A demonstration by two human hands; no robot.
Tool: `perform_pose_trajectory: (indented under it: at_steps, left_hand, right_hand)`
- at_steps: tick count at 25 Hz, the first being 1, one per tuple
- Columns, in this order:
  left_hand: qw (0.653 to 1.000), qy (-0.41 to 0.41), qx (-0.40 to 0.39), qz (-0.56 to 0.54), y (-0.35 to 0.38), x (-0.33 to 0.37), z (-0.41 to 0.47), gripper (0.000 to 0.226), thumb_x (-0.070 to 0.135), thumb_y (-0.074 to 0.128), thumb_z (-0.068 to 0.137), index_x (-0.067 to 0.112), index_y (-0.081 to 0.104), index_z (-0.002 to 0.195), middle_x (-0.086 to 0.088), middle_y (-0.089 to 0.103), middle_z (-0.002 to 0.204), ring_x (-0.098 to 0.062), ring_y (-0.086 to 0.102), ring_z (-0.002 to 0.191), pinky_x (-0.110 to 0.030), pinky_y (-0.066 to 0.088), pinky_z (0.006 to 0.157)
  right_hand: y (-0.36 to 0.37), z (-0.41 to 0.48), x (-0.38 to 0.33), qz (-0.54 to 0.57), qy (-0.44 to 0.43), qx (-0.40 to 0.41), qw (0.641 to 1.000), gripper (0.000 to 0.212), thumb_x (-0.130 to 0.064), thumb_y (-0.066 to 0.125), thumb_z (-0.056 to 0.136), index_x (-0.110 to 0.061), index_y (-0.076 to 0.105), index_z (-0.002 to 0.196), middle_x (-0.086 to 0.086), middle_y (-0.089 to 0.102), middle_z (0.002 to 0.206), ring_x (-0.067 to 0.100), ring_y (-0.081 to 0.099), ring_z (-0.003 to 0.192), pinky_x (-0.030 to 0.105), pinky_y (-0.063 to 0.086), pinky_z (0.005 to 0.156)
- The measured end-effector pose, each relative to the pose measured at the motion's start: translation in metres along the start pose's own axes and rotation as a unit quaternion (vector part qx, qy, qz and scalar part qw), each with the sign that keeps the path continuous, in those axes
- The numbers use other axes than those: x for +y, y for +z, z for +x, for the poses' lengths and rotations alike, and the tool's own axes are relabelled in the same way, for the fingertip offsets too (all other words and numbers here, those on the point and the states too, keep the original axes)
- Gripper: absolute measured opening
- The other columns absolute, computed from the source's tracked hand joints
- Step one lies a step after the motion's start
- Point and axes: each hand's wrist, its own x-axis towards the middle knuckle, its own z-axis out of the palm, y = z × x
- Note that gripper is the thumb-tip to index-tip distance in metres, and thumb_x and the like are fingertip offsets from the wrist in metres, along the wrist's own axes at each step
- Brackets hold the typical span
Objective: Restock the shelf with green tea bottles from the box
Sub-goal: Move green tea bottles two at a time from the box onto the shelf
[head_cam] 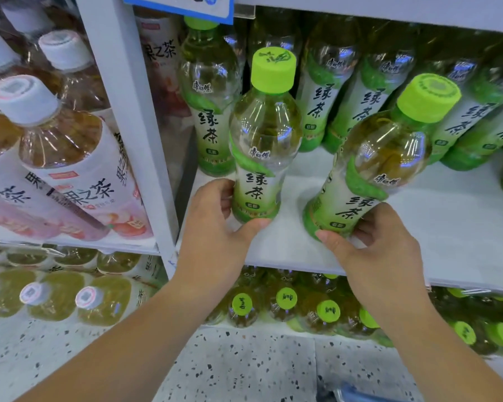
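Observation:
Two green tea bottles with lime caps stand at the front of the white shelf [447, 221]. My left hand [215, 224] grips the base of the left bottle [263, 140], which stands upright. My right hand [381, 250] holds the base of the right bottle [381, 169], which leans to the right. Behind them, more green tea bottles [357, 91] fill the back of the shelf. The box is not in view.
A white upright post [131, 111] separates this bay from pink-labelled fruit tea bottles [70, 169] on the left. The lower shelf holds more green-capped bottles [328, 311]. A speckled floor [244, 367] lies below, and a blue object [357, 396] shows at the bottom edge.

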Motion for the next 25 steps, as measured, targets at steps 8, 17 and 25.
perform_pose_trajectory:
  at_steps: [8,17,25]
  left_hand:
    - [0.996,-0.034,0.072,0.029,0.022,0.013,0.032,0.035,0.035,0.091,0.072,0.029,0.070,0.099,0.015,0.066,0.088,0.003,0.061,0.079,-0.005,0.044,0.066]
    - [0.986,-0.095,0.111,0.074,0.034,0.015,0.049,0.035,0.053,0.085,0.072,0.020,0.073,0.073,0.010,0.065,0.062,-0.002,0.059,0.063,-0.019,0.040,0.054]
    - [0.982,-0.146,0.116,0.044,0.043,0.020,0.054,0.033,0.055,0.083,0.075,0.025,0.077,0.087,0.013,0.071,0.074,-0.007,0.066,0.074,-0.027,0.046,0.063]
  right_hand:
    - [0.021,0.057,-0.001,0.011,-0.023,0.013,1.000,0.047,-0.034,0.089,0.074,-0.032,0.059,0.110,-0.030,0.061,0.093,-0.020,0.058,0.088,-0.002,0.041,0.070]
    - [0.031,0.089,0.002,0.041,-0.033,-0.006,0.999,0.048,-0.033,0.089,0.073,-0.034,0.060,0.112,-0.028,0.065,0.098,-0.021,0.058,0.090,-0.001,0.044,0.069]
    - [0.041,0.085,0.000,0.066,-0.038,0.025,0.997,0.048,-0.046,0.084,0.072,-0.043,0.058,0.113,-0.035,0.066,0.095,-0.018,0.058,0.091,-0.002,0.040,0.067]
